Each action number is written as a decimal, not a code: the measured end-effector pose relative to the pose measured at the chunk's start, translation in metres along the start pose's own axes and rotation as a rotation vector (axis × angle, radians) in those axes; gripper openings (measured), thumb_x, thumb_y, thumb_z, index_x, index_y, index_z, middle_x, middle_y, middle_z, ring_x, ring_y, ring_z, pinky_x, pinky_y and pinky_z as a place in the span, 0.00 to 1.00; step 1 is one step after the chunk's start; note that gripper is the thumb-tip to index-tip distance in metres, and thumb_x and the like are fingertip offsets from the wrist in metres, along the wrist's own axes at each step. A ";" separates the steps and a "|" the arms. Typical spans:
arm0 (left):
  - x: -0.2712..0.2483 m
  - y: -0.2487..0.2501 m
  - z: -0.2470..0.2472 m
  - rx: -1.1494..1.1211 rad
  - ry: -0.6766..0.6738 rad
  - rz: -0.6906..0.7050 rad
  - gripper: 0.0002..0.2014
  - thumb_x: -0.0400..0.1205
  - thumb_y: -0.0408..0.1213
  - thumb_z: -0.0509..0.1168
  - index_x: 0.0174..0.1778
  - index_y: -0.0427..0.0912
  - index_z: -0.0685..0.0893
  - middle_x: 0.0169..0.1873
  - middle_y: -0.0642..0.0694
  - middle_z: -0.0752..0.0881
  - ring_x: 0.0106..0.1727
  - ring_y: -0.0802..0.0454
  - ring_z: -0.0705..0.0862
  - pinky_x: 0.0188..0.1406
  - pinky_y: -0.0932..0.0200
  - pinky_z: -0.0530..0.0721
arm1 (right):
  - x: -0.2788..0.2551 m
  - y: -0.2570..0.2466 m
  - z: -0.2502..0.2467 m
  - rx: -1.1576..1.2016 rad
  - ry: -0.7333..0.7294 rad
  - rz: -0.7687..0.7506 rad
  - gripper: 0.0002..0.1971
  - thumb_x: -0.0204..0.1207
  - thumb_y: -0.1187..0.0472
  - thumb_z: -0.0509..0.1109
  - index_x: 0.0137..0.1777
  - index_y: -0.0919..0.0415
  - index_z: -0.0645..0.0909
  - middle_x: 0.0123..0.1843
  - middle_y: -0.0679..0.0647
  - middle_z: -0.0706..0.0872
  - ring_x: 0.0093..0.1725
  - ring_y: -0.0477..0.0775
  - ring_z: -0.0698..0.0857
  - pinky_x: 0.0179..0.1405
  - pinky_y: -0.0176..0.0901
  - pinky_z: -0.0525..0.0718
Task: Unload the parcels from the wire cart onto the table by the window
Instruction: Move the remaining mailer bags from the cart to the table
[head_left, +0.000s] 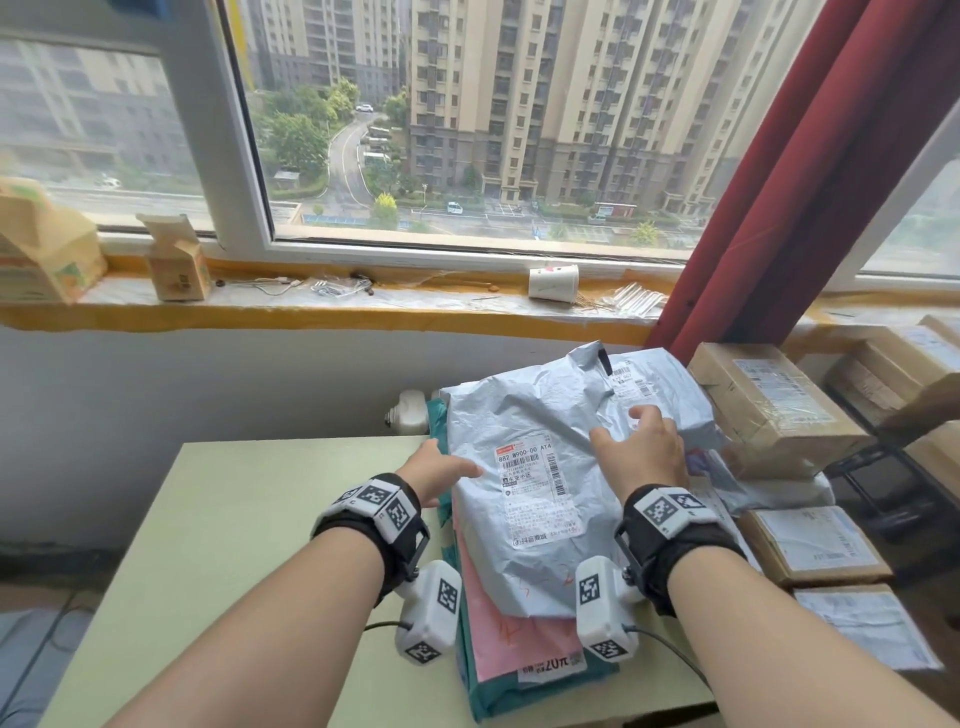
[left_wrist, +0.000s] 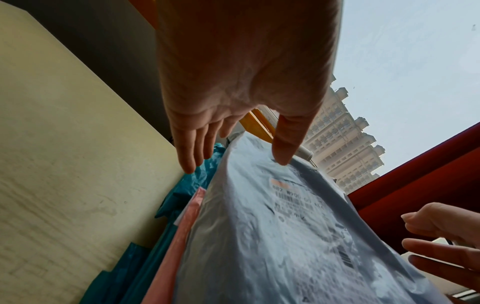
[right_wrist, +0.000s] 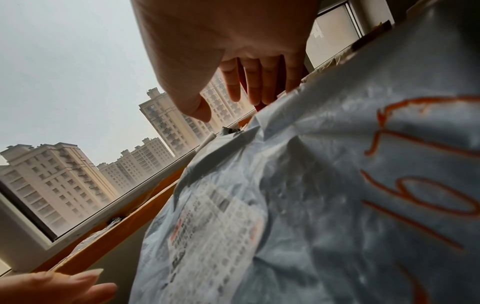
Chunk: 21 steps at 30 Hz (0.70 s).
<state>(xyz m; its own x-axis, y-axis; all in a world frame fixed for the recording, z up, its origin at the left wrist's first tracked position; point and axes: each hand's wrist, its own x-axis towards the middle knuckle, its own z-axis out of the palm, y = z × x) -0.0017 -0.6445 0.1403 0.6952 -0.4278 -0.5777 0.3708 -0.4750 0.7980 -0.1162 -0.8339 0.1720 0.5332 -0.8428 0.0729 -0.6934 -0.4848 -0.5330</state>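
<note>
A grey plastic mailer (head_left: 540, 467) with a white label lies on top of a pink mailer (head_left: 514, 644) and a teal mailer (head_left: 488, 701) on the pale green table (head_left: 234, 545) by the window. My left hand (head_left: 441, 467) sits at the grey mailer's left edge, fingers straight, thumb touching the top (left_wrist: 283, 152). My right hand (head_left: 644, 447) hovers over the mailer's right part with straight spread fingers (right_wrist: 257, 86); in the right wrist view they seem just above the plastic. The wire cart is out of sight.
Taped cardboard boxes (head_left: 769, 400) and more parcels (head_left: 815, 545) are stacked to the right of the table. The window sill (head_left: 363, 306) holds small cartons (head_left: 179, 260) and a tipped paper cup (head_left: 553, 283). A red curtain (head_left: 810, 171) hangs at the right.
</note>
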 end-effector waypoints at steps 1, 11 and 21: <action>-0.004 0.002 -0.002 0.011 0.005 0.003 0.30 0.77 0.38 0.70 0.74 0.44 0.68 0.71 0.49 0.76 0.70 0.47 0.74 0.60 0.48 0.73 | -0.001 -0.002 -0.002 0.006 -0.001 -0.008 0.27 0.74 0.48 0.69 0.71 0.55 0.70 0.69 0.56 0.75 0.68 0.58 0.74 0.63 0.52 0.74; -0.020 0.003 -0.032 0.052 0.068 0.049 0.35 0.80 0.37 0.68 0.81 0.42 0.60 0.74 0.43 0.70 0.73 0.46 0.71 0.69 0.46 0.73 | -0.015 -0.032 -0.001 0.038 -0.049 -0.064 0.23 0.75 0.51 0.67 0.69 0.56 0.72 0.67 0.58 0.76 0.67 0.60 0.76 0.63 0.51 0.74; -0.039 -0.009 -0.077 0.094 0.134 0.088 0.31 0.82 0.40 0.66 0.80 0.41 0.63 0.74 0.43 0.71 0.72 0.45 0.72 0.69 0.46 0.75 | -0.039 -0.070 0.016 0.116 -0.127 -0.128 0.20 0.74 0.51 0.65 0.65 0.54 0.75 0.63 0.54 0.81 0.62 0.57 0.80 0.60 0.51 0.79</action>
<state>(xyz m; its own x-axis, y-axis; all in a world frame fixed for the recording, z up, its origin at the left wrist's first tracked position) 0.0154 -0.5647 0.1689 0.8004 -0.3678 -0.4733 0.2499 -0.5130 0.8212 -0.0807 -0.7631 0.1936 0.6749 -0.7367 0.0434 -0.5599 -0.5494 -0.6202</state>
